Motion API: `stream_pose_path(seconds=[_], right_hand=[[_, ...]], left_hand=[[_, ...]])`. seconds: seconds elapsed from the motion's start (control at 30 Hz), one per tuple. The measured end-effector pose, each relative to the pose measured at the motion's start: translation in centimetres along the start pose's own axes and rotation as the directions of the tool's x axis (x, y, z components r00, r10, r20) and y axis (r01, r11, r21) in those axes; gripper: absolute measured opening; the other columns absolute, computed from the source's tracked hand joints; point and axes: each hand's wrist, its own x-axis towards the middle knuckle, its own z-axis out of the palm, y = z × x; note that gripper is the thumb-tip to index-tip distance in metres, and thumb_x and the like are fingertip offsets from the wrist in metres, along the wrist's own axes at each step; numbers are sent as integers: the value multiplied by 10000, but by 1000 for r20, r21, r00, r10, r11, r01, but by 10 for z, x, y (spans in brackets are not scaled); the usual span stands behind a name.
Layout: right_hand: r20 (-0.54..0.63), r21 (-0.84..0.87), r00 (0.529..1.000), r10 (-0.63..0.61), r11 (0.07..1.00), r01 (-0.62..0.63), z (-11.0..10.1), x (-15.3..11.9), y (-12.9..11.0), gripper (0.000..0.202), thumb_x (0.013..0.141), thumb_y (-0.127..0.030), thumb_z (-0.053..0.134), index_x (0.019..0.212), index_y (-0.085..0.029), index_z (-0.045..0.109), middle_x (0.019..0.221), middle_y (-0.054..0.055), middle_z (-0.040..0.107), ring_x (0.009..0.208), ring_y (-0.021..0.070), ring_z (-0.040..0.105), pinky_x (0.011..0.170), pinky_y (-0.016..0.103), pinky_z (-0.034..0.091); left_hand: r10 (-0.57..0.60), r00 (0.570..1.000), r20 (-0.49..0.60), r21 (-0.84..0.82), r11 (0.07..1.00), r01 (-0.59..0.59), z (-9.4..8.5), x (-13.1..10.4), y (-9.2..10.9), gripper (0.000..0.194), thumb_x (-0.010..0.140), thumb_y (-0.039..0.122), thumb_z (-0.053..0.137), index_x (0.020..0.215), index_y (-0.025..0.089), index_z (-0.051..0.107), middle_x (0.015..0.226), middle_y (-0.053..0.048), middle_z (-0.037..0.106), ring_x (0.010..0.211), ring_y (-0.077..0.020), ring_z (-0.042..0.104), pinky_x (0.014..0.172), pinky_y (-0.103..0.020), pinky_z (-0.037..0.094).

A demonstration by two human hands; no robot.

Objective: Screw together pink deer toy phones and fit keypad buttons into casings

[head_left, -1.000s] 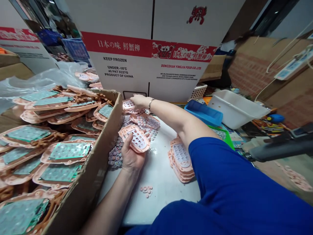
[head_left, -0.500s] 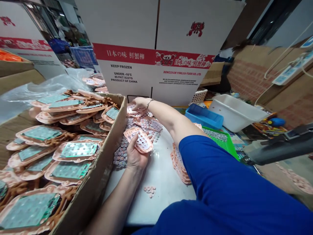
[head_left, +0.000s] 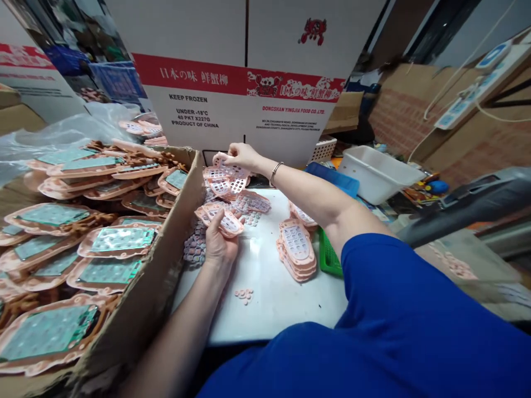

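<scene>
My left hand (head_left: 220, 246) is closed around a pink plastic faceplate (head_left: 228, 223) with rows of holes, its thumb lying on top. Farther back, my right hand (head_left: 244, 157) pinches the edge of another pink faceplate (head_left: 220, 160) above a heap of perforated faceplates (head_left: 228, 182). Beneath and beside the heap lie many small keypad pieces (head_left: 194, 247), pale purple and pink. To the right a stack of faceplates (head_left: 297, 243) stands on the white table, the top one fitted with keys. A few loose pink buttons (head_left: 244, 296) lie near the front.
At left a cardboard box (head_left: 166, 265) holds many pink casings with green circuit boards (head_left: 122, 239). A tall white carton (head_left: 232, 110) stands behind. Rightward are a green basket (head_left: 329, 255), a blue tray (head_left: 332, 178), a white tub (head_left: 379, 171) and a dark padded bar (head_left: 468, 207).
My right hand has lifted a faceplate from the back heap. My left hand still holds its faceplate, now tilted flatter. The view has shifted, uncovering the stack at right.
</scene>
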Motion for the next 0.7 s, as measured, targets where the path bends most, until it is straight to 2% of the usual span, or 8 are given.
stream_pose_path(seconds=[0.13, 0.27, 0.4, 0.5, 0.53, 0.6, 0.63, 0.7], right_hand=[[3, 18, 997, -82, 996, 82, 5, -44, -27, 175, 844, -308, 634, 870, -141, 592, 805, -1, 577, 697, 103, 437, 654, 246, 320], [180, 12, 957, -227, 973, 229, 9, -91, -54, 293, 929, -390, 539, 800, -136, 610, 721, 0, 550, 656, 104, 425, 646, 261, 322], [373, 328, 894, -248, 937, 123, -2, -116, -63, 399, 1013, -369, 378, 768, -132, 585, 659, -12, 541, 576, 73, 448, 580, 221, 367], [327, 473, 913, -246, 878, 67, -8, -113, -53, 382, 1036, -338, 310, 914, -113, 594, 751, 14, 620, 558, 47, 499, 559, 189, 412], [274, 418, 931, -239, 902, 108, -8, -108, -46, 382, 1040, -326, 290, 979, -104, 594, 812, 34, 646, 587, 46, 530, 578, 186, 429], [191, 169, 955, -227, 966, 196, -4, -96, -30, 350, 1032, -269, 301, 1069, -90, 599, 942, 75, 673, 705, 68, 596, 658, 201, 455], [192, -3, 955, -226, 973, 231, -1, -90, -21, 307, 1011, -219, 342, 1078, -91, 613, 995, 87, 678, 779, 88, 616, 707, 215, 457], [245, -166, 947, -209, 953, 254, 8, -79, -3, 215, 901, -95, 492, 1030, -106, 663, 1042, 95, 687, 904, 146, 623, 779, 253, 443]], left_hand=[[39, 997, 62, -11, 999, -38, 0, -2, -1, 175, 870, 320, 583, 977, 189, 632, 747, -28, 680, 672, -168, 668, 745, -306, 548], [180, 969, 172, -87, 982, -167, -2, -5, -4, 254, 846, 430, 643, 1004, 233, 668, 870, -23, 716, 846, -165, 678, 791, -269, 527], [197, 935, 294, -113, 979, -171, -6, -12, -3, 235, 809, 447, 663, 918, 239, 677, 877, -23, 718, 902, -186, 678, 816, -299, 529], [160, 918, 363, -90, 987, -136, -11, -22, 2, 340, 758, 464, 686, 1009, 236, 668, 972, -53, 722, 921, -210, 683, 802, -320, 546], [143, 918, 369, -78, 989, -123, -14, -26, 4, 396, 737, 483, 694, 1041, 231, 661, 998, -66, 721, 920, -221, 686, 781, -324, 554], [113, 920, 374, -57, 994, -98, -22, -34, 6, 497, 689, 519, 711, 1084, 223, 648, 1039, -91, 716, 926, -248, 692, 739, -334, 571], [102, 919, 381, -50, 995, -89, -26, -39, 6, 535, 665, 523, 726, 1100, 223, 644, 1063, -101, 712, 943, -262, 691, 728, -340, 577], [81, 913, 401, -32, 997, -74, -36, -48, 5, 600, 617, 511, 768, 1133, 232, 637, 1119, -115, 699, 998, -291, 682, 728, -353, 586]])
